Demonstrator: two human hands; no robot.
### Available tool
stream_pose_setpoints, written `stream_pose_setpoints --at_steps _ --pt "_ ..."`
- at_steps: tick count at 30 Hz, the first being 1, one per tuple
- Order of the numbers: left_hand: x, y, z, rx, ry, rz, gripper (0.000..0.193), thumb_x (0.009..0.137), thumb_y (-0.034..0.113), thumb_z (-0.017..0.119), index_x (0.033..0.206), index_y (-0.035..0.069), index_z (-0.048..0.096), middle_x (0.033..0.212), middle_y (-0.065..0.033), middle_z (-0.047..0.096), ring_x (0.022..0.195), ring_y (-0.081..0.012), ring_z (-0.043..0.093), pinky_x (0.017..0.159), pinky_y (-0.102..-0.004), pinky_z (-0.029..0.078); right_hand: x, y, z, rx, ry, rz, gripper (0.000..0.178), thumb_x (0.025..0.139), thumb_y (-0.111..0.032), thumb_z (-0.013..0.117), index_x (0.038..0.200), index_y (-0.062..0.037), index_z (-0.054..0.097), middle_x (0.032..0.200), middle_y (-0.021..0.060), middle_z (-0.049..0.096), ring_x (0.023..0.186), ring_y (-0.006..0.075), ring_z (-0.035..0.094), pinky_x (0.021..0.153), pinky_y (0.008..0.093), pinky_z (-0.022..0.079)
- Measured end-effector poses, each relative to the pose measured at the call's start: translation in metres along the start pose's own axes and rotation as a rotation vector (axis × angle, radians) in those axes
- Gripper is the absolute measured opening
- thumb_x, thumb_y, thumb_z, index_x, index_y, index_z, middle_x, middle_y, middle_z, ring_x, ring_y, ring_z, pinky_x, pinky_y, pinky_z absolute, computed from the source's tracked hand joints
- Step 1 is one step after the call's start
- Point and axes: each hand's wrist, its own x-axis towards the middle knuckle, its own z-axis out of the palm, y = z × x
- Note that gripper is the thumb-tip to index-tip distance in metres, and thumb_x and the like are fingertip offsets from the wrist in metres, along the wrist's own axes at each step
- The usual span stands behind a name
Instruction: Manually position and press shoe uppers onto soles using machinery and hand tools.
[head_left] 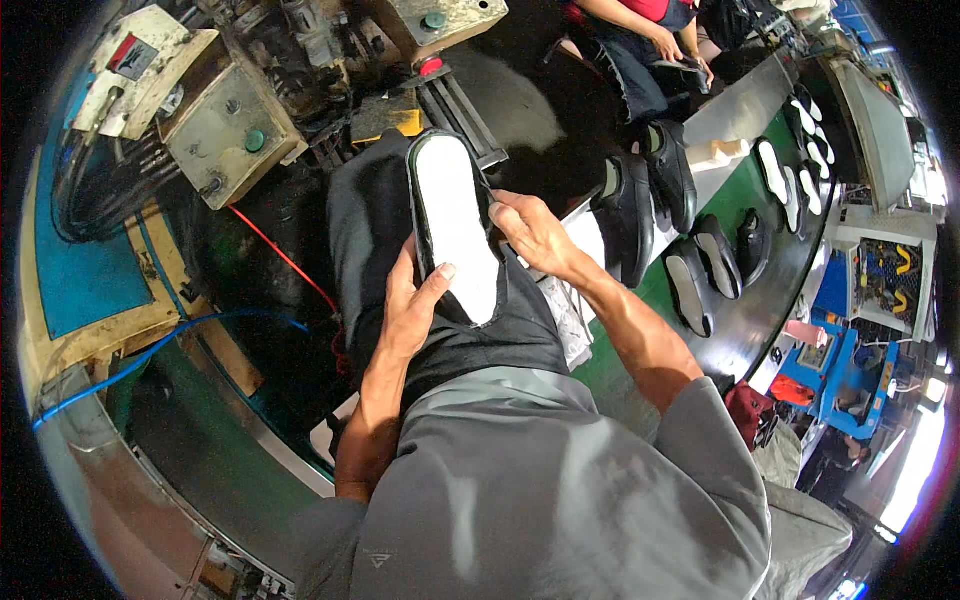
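A black shoe upper (pixel 455 220) with a white sole-shaped bottom facing up rests over my lap, its rounded end pointing away from me. My left hand (pixel 408 308) grips its left edge, with the thumb lying on the white surface and the other fingers partly hidden beneath. At the right edge, my right hand (pixel 532 232) is closed, fingers curled against the black rim. Whether those fingertips pinch the rim itself or some small thing there, I cannot make out.
Machinery with a grimy control box (pixel 235 135) stands at the far left. To the right, a green conveyor belt (pixel 640 345) bears several black shoes (pixel 715 255) and white-bottomed uppers. A co-worker's hands (pixel 680 50) hold something dark beyond. A blue hose (pixel 150 350) runs at left.
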Motion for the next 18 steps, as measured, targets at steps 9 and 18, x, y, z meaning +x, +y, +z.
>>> stream_pose_setpoints --at_steps 9,18 --pt "-0.004 -0.005 -0.002 -0.131 -0.018 -0.141 0.063 0.103 0.012 0.07 0.158 -0.005 0.045 0.147 -0.0137 0.06 0.134 -0.0216 0.058 0.118 -0.0382 0.045 -0.026 0.009 0.012 0.154 -0.04 0.376 0.062 0.106 -0.038 0.064 0.146 0.0092 0.057 0.128 0.0222 0.072 0.119 0.0297 0.07 0.1 0.0403 0.058" --pt "-0.004 -0.005 -0.004 -0.207 0.006 -0.181 0.055 0.103 0.006 0.067 0.154 -0.002 0.05 0.144 -0.0116 0.064 0.135 -0.0219 0.059 0.12 -0.0395 0.042 -0.026 0.0 0.006 0.325 -0.158 0.543 0.065 0.103 -0.028 0.069 0.154 0.0082 0.051 0.137 0.0223 0.068 0.12 0.0273 0.068 0.09 0.038 0.063"
